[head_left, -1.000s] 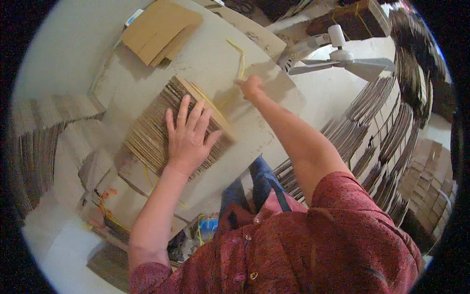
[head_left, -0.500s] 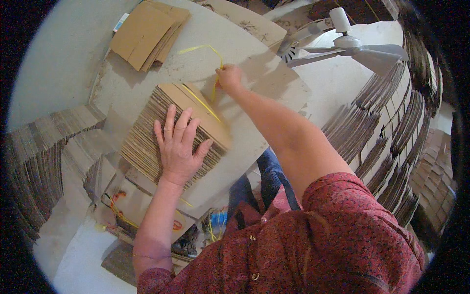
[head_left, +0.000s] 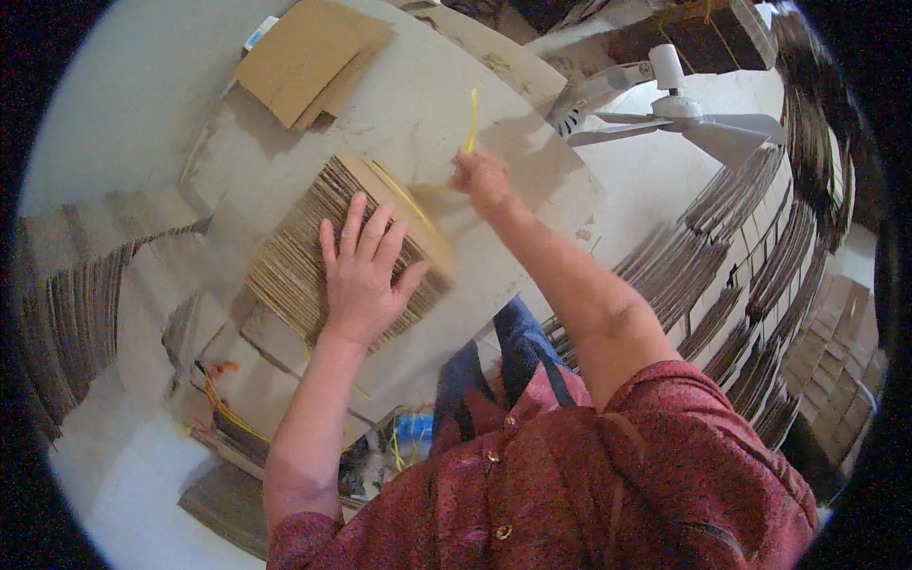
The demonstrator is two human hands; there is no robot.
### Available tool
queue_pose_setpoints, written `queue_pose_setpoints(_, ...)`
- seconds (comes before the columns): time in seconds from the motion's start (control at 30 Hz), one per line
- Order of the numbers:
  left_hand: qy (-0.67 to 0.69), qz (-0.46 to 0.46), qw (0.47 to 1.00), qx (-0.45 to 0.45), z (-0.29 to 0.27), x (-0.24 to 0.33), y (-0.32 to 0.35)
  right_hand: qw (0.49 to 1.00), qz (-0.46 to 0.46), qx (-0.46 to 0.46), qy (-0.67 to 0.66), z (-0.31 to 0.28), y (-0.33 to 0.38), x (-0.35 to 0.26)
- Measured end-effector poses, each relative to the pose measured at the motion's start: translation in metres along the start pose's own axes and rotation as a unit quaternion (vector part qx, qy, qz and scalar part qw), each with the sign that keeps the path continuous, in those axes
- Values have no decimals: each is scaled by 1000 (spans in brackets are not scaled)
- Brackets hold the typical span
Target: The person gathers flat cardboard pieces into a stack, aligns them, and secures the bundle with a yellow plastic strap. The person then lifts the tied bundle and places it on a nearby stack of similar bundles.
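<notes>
A stack of flat cardboard pieces (head_left: 294,261) stands on edge on the pale table (head_left: 513,242), its layered edges facing up. Spread over those edges lies my left hand (head_left: 366,271), fingers apart and palm down. Yellow strapping (head_left: 408,201) runs along the stack's right-hand side face. To the right of the stack, my right hand (head_left: 482,180) is closed in a pinch on a yellow strap (head_left: 473,119), whose loose end sticks up beyond the fist. Motion blurs the right fingers a little.
Flat brown cardboard sheets (head_left: 313,62) lie at the table's far left. A fan (head_left: 679,109) stands beyond the right edge. Bundled cardboard stacks (head_left: 760,247) fill the right side, with more cardboard (head_left: 90,313) at the left. Yellow straps (head_left: 233,413) hang near the front left.
My right hand has drawn the yellow strap right and slightly nearer; its loose end now points up instead of bending left. My left hand stays on the stack. The whole view has shifted slightly.
</notes>
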State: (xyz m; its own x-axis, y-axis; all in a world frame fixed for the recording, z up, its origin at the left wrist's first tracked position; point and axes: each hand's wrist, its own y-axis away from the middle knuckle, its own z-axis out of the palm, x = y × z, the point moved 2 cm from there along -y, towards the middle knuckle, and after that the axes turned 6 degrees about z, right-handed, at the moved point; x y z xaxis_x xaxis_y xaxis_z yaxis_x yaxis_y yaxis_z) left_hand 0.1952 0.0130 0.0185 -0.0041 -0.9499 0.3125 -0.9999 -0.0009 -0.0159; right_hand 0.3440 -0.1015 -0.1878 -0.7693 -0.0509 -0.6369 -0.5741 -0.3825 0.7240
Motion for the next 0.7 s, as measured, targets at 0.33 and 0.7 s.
queue_pose_setpoints(0.33,52,-5,998,32,-7,-4,4,970,-126,-49,202,71,135,-92)
queue_pose_setpoints(0.7,239,3,954,179,10,-24,46,759,-315,-230,521,174,217,-111)
